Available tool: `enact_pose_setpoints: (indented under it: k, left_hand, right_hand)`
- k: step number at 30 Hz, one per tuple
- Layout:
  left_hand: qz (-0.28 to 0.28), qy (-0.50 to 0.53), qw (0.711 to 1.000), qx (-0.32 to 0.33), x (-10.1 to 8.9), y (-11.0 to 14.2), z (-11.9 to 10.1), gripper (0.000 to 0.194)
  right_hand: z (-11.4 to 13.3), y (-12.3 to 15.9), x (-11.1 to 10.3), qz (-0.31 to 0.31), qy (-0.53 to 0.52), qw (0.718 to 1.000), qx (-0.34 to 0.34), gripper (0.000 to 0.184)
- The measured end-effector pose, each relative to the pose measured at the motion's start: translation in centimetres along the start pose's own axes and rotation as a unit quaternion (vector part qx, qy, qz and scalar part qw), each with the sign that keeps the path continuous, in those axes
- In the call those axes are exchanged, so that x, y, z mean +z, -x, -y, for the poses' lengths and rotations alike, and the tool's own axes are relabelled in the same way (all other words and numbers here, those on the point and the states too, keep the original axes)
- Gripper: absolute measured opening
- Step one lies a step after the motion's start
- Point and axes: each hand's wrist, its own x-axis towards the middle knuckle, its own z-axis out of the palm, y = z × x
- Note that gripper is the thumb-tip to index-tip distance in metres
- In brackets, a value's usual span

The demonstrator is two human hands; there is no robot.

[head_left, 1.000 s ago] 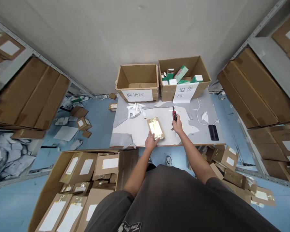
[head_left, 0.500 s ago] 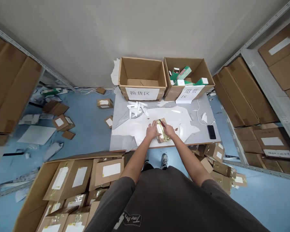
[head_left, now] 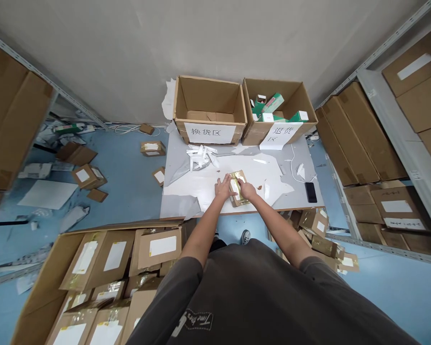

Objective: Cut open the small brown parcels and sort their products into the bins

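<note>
A small taped cardboard box (head_left: 243, 199) with a white label lies on the white table (head_left: 187, 191) near its front edge. My left hand (head_left: 222, 188) grips the box at its left side, thumb over the top. At the box's upper right, my right hand (head_left: 248, 190) is closed, its fingertips at the taped top. A slim red-and-black box cutter showed in that hand a moment ago; the fingers now mostly cover it. Torn white paper strips (head_left: 201, 155) lie behind the hands.
Two open cartons with paper signs stand at the back: the left carton (head_left: 210, 100), and the right carton (head_left: 249, 127) with green-and-white boxes. A phone (head_left: 311, 192) lies at the right. A large carton (head_left: 39, 292) of parcels stands front left; loaded shelves (head_left: 371, 91) flank the right.
My right hand has shifted slightly on the box top, and the red-and-black box cutter is now mostly hidden. The left hand keeps its hold. The camera view has shifted a little.
</note>
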Motion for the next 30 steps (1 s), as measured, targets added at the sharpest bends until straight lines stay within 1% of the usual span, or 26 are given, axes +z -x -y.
enact_pose_setpoints:
  k: [3, 7, 10, 13, 16, 19, 21, 23, 26, 30]
  left_hand:
    - [-0.005, -0.004, 1.000, -0.003, 0.1, 0.0, 0.0, 0.121]
    - [-0.019, -0.009, 1.000, -0.003, 0.1, 0.2, 0.2, 0.121]
    - [-0.021, -0.019, 1.000, -0.005, 0.1, 0.2, 0.4, 0.120]
    - [-0.013, -0.031, 0.999, -0.013, -0.1, 0.1, 0.3, 0.120]
    - [-0.006, -0.046, 0.999, -0.026, -0.5, 0.2, -0.1, 0.119]
    - [-0.008, -0.059, 0.998, -0.035, -0.9, 0.4, -0.7, 0.116]
    - [-0.007, -0.062, 0.997, -0.041, -1.1, 0.7, -1.0, 0.115]
    - [-0.005, -0.059, 0.997, -0.051, -1.1, 1.1, -1.2, 0.114]
    - [-0.012, -0.054, 0.996, -0.072, -0.7, 1.7, -1.3, 0.111]
    - [-0.021, -0.048, 0.994, -0.096, 0.2, 2.1, -1.6, 0.111]
  right_hand:
    - [-0.6, 1.9, 1.1, 0.007, -0.011, 1.000, -0.004, 0.069]
    - [-2.1, 5.7, 3.3, 0.031, -0.012, 0.999, -0.015, 0.065]
    - [-3.1, 8.5, 4.6, 0.055, -0.018, 0.998, -0.009, 0.068]
    - [-3.7, 10.2, 4.9, 0.070, -0.031, 0.997, -0.002, 0.070]
    - [-4.2, 10.8, 4.9, 0.075, -0.044, 0.996, 0.000, 0.069]
    - [-4.6, 11.2, 5.2, 0.065, -0.046, 0.997, -0.007, 0.074]
    - [-4.7, 11.3, 5.4, 0.055, -0.043, 0.997, -0.016, 0.077]
    - [-4.9, 11.1, 5.4, 0.053, -0.039, 0.998, -0.025, 0.075]
    - [-5.4, 10.6, 5.0, 0.054, -0.028, 0.997, -0.042, 0.072]
    - [-6.5, 10.4, 4.9, 0.053, -0.018, 0.997, -0.045, 0.074]
